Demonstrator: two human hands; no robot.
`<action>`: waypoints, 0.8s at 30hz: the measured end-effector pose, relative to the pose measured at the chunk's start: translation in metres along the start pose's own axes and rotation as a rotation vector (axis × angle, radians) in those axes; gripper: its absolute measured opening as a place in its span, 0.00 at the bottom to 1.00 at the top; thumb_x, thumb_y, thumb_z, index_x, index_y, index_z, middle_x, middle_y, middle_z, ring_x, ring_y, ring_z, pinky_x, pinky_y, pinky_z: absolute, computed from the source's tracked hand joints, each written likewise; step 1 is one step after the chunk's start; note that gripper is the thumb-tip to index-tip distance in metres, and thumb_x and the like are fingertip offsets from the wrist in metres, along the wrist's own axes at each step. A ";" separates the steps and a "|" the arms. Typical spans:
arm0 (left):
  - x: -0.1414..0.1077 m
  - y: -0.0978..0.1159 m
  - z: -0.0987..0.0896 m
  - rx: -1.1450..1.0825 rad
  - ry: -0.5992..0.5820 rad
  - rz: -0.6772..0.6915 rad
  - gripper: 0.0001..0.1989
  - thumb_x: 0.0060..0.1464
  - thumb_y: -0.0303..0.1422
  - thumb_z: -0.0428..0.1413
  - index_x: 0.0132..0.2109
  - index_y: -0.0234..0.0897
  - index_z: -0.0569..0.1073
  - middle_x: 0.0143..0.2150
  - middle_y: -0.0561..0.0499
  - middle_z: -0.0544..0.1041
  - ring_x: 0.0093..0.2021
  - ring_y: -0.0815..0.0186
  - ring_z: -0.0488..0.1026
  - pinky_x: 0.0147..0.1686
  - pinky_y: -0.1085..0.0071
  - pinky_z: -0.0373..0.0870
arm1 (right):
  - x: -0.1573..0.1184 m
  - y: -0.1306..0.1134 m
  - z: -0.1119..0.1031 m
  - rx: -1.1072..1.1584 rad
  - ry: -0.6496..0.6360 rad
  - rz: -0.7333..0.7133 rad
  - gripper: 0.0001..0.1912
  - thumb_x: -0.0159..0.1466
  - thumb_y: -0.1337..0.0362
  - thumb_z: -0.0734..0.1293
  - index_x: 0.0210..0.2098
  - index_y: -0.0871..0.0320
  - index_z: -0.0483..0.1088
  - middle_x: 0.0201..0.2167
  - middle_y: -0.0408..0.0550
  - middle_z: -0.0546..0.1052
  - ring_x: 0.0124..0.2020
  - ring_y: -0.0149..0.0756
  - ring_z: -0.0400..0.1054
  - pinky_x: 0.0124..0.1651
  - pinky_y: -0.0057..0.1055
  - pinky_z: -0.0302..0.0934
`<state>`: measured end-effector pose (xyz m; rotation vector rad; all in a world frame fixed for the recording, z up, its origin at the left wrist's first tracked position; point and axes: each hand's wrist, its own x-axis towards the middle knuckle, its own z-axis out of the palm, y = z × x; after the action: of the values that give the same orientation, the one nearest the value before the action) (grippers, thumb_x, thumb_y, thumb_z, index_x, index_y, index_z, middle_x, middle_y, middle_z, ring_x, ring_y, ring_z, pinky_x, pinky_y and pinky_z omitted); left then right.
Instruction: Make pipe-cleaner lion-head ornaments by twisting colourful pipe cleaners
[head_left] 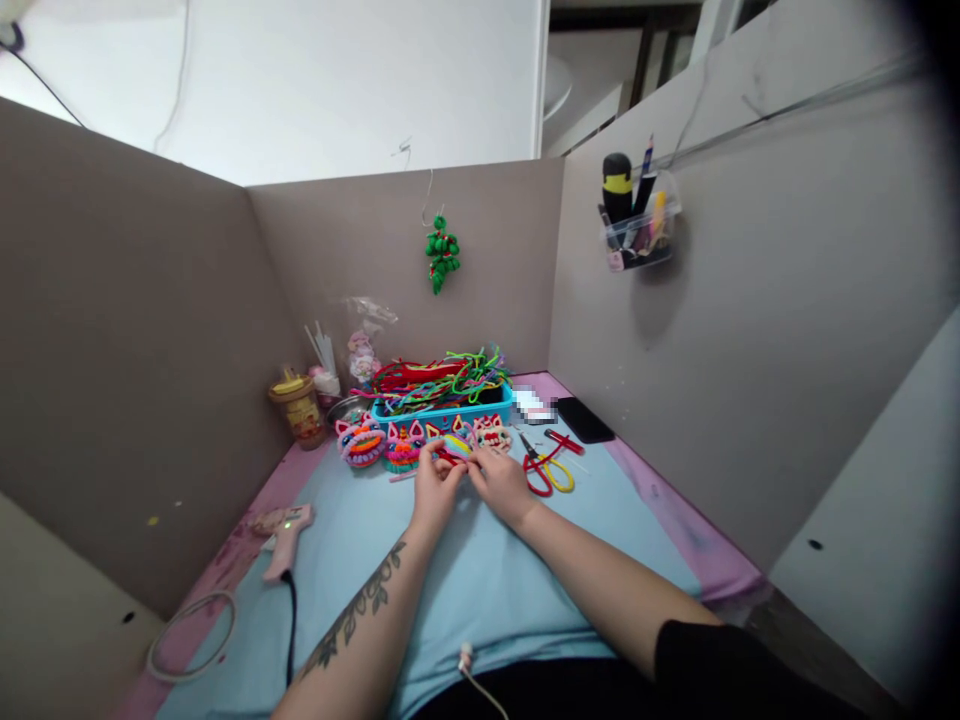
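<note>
The left hand point(436, 490) and right hand point(501, 482) pinch a colourful craft piece point(457, 446) between their fingers over the worktop point(592, 560), near a blue basket point(450, 412) heaped with pipe cleaners point(427, 377). A clear box point(637, 255) holds a pencil point(647, 156); print on the cup point(302, 412) is unreadable.

Black sleeve point(694, 650), apparently short; leafy left-forearm tattoo point(349, 622).

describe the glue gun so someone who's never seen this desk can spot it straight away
Find the light blue cloth, then look left of the person's left hand, towards the left partition. There lies a pale pink, pistol-shaped glue gun. Its small green light and black cord set it apart from the pale looped cable nearby.
</note>
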<state>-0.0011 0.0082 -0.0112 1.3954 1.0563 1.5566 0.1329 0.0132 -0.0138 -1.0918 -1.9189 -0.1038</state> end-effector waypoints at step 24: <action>-0.001 -0.003 0.001 -0.002 0.027 -0.035 0.25 0.42 0.31 0.61 0.48 0.37 0.62 0.22 0.57 0.69 0.24 0.69 0.69 0.28 0.73 0.65 | -0.001 -0.005 -0.001 0.110 -0.100 0.155 0.06 0.61 0.66 0.60 0.29 0.56 0.68 0.29 0.45 0.73 0.33 0.34 0.65 0.34 0.27 0.55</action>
<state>-0.0005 0.0086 -0.0140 1.3512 1.0895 1.5549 0.1304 0.0087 -0.0120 -1.1856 -1.8962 0.1434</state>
